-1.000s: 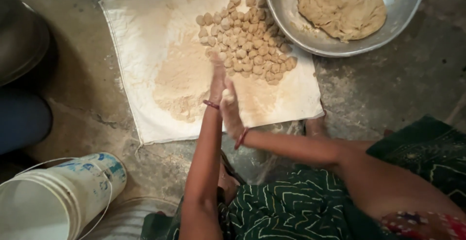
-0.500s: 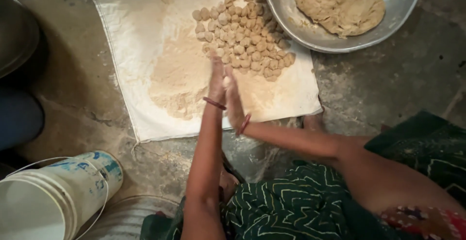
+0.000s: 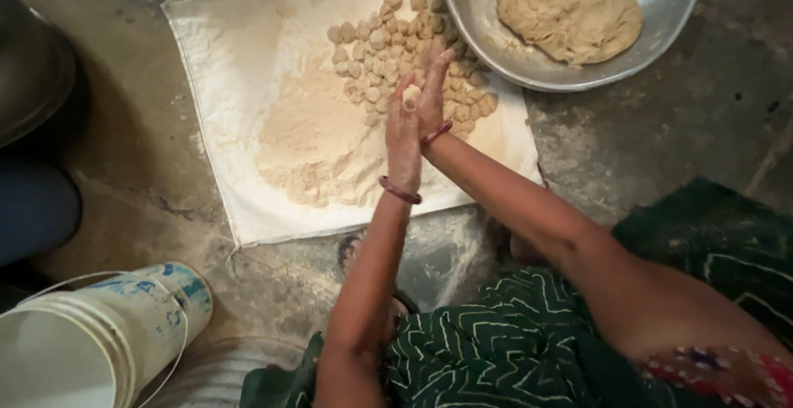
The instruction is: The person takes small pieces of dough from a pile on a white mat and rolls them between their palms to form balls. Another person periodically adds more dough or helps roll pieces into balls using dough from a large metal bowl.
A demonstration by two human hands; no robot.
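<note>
The left hand (image 3: pixel 402 131) and right hand (image 3: pixel 433 86) press flat, palm to palm, around a small dough ball (image 3: pixel 410 94) peeking out between them. It looks soft, light and slightly tacky, best cupped gently between the palms. Just beyond the fingertips, matte rounded dough balls (image 3: pixel 388 40) heap on a floured white cloth (image 3: pixel 239 86); a steel bowl (image 3: pixel 661 36) of lumpy dough (image 3: pixel 566 7) sits further right.

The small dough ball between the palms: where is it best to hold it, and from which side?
Hold the dough ball on its two opposite sides, coming in from left and right. It is small and round, with only its top showing between the upright left hand and right hand, so flat palms would probably suit it better than fingertips.
</note>
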